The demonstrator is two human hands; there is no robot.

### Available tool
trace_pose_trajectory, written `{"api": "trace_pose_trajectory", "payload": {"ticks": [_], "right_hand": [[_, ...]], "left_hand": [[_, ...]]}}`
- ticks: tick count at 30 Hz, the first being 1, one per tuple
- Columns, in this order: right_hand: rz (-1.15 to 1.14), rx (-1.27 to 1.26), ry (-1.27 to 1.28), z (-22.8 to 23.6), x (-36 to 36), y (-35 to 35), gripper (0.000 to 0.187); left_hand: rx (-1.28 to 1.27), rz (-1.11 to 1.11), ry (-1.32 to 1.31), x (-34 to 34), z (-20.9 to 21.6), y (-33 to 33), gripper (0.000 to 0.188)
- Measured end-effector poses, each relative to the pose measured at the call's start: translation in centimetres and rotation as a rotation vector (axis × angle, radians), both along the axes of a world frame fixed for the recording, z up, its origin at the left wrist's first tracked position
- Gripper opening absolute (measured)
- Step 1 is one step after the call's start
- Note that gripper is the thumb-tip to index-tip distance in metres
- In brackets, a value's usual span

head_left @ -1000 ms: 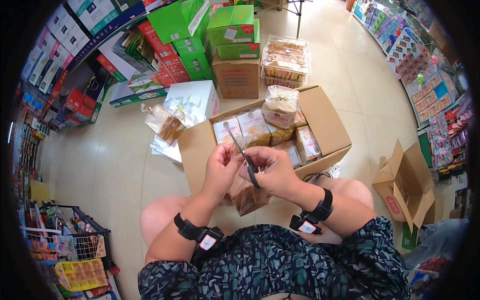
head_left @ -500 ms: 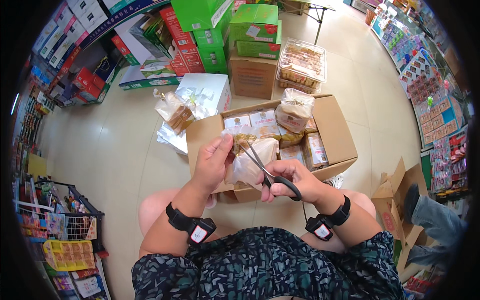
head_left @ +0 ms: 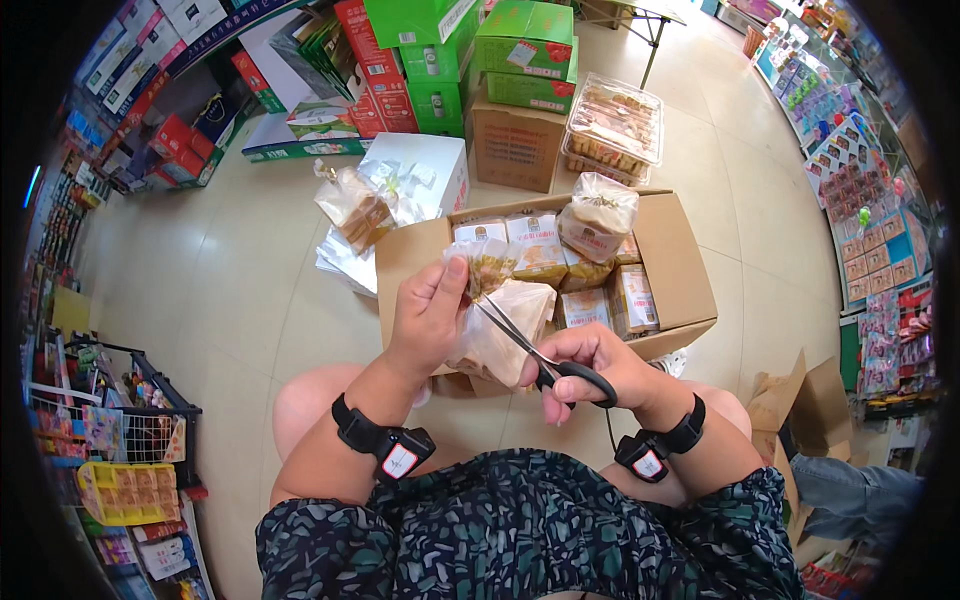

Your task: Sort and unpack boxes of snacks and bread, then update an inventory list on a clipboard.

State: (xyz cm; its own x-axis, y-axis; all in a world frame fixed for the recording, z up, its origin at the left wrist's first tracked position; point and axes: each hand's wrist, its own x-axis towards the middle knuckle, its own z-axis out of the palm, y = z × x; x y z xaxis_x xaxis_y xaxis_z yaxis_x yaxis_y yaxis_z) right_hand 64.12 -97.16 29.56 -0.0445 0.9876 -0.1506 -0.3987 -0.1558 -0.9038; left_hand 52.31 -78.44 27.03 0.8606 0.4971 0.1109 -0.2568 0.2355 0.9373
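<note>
My left hand pinches the gathered neck of a clear plastic bag of bread, which hangs over the near edge of an open cardboard box. In my right hand is a pair of scissors with black handles, thumb and fingers around the loops. The scissor blades point up and left, their tips at the bag's neck just below my left fingers. Wrapped bread packs fill much of the box. One more bagged loaf lies on top of them.
Left of the box, a bagged loaf rests by a white box. Clear trays of pastries and green cartons stand behind. Another person's jeans-clad leg and an open carton are at the right.
The scissors have shifted slightly down and their tips have moved left to the bag's neck. The other person's leg has moved lower at the right.
</note>
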Motion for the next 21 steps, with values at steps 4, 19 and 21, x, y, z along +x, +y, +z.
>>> {"api": "trace_pose_trajectory", "payload": {"ticks": [4, 19, 21], "right_hand": [[0.004, 0.008, 0.017, 0.0, 0.1, -0.1, 0.046], [-0.021, 0.030, 0.030, -0.1, 0.0, -0.3, 0.044], [-0.013, 0.038, 0.032, -0.1, -0.2, -0.4, 0.043]], "left_hand": [[0.012, 0.019, -0.031, 0.1, 0.2, -0.3, 0.032], [0.039, 0.058, -0.030, -0.2, 0.2, -0.2, 0.034], [0.031, 0.038, 0.004, -0.4, -0.3, 0.1, 0.034]]}}
